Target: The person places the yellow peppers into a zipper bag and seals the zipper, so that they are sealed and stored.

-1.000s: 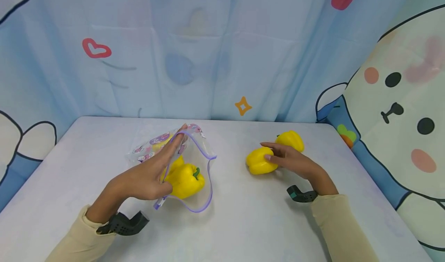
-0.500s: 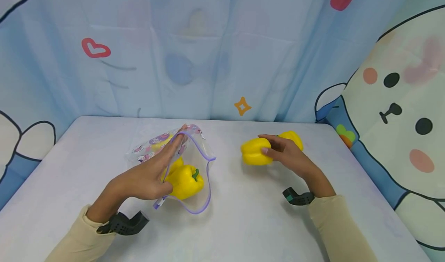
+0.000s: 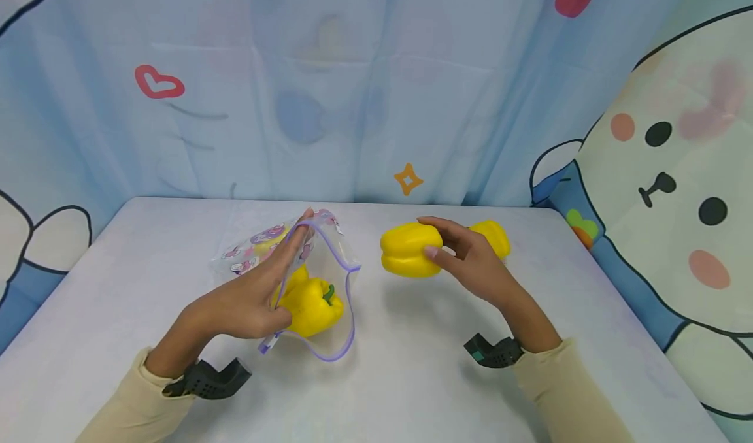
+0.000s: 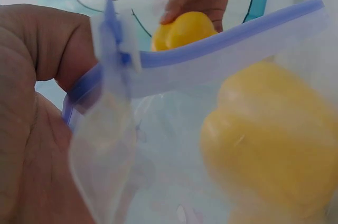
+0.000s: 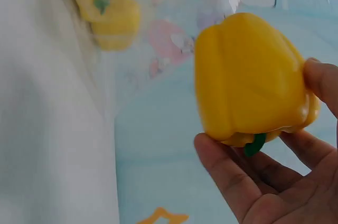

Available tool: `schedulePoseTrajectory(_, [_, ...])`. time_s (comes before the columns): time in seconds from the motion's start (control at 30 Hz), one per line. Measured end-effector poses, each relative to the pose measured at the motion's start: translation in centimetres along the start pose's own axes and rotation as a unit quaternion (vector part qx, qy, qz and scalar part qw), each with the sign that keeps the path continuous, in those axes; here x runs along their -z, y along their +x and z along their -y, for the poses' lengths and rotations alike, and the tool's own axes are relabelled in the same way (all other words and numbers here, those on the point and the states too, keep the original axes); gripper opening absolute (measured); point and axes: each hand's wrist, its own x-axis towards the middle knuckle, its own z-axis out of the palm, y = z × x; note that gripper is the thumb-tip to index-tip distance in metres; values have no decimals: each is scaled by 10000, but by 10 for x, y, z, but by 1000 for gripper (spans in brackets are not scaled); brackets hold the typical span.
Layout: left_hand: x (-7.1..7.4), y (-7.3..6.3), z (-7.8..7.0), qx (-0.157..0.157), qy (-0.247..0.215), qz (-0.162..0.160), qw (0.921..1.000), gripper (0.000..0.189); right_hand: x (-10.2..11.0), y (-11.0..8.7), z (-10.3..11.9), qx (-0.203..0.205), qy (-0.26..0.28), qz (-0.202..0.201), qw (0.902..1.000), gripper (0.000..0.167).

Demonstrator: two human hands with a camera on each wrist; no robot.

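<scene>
My left hand [image 3: 253, 306] holds a clear zip bag [image 3: 248, 250] with a purple rim and printed pink and purple figures. The index finger stretches along the upper rim, and the thumb hooks the lower edge near the slider [image 4: 119, 39]. The bag's mouth gapes to the right. Inside lie yellow bell peppers [image 3: 314, 307], partly hidden by the hand and the print. Right of the mouth, my right hand [image 3: 479, 263] grips another yellow bell pepper [image 3: 410, 250] above the table. Its green stem [image 5: 255, 145] points toward the palm in the right wrist view.
One more yellow bell pepper [image 3: 493, 236] rests on the white table [image 3: 400, 377], behind the right hand and partly covered by it. A blue cartoon curtain [image 3: 353, 103] hangs along the table's back edge. Dark wrist cameras [image 3: 208, 379] sit on both wrists.
My right hand has lifted the yellow bell pepper off the table and carried it left toward the bag's mouth. The left hand and bag have stayed nearly still.
</scene>
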Motion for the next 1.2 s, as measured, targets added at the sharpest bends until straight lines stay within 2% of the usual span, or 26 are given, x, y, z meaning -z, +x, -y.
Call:
schedulePoseTrajectory(0.27, [0, 1, -2, -8, 70, 3, 10000, 115, -23, -6, 23, 482, 364, 91, 9981, 50])
schedulePoseTrajectory(0.67, [-2, 2, -1, 23, 82, 62, 9999, 116, -34, -16, 43, 833, 686, 97, 9941, 52])
schedulePoseTrajectory(0.83, [-3, 2, -2, 16, 74, 58, 10000, 115, -41, -20, 51, 1038, 728, 267, 9916, 54])
schedulePoseTrajectory(1.03, [-4, 2, -2, 11, 94, 63, 9999, 115, -52, -23, 54, 1305, 1154, 562, 9831, 54])
schedulePoseTrajectory(1.2, [-4, 2, 0, -32, 42, 70, 10000, 116, -64, -26, 57, 1276, 1371, 836, 9787, 52])
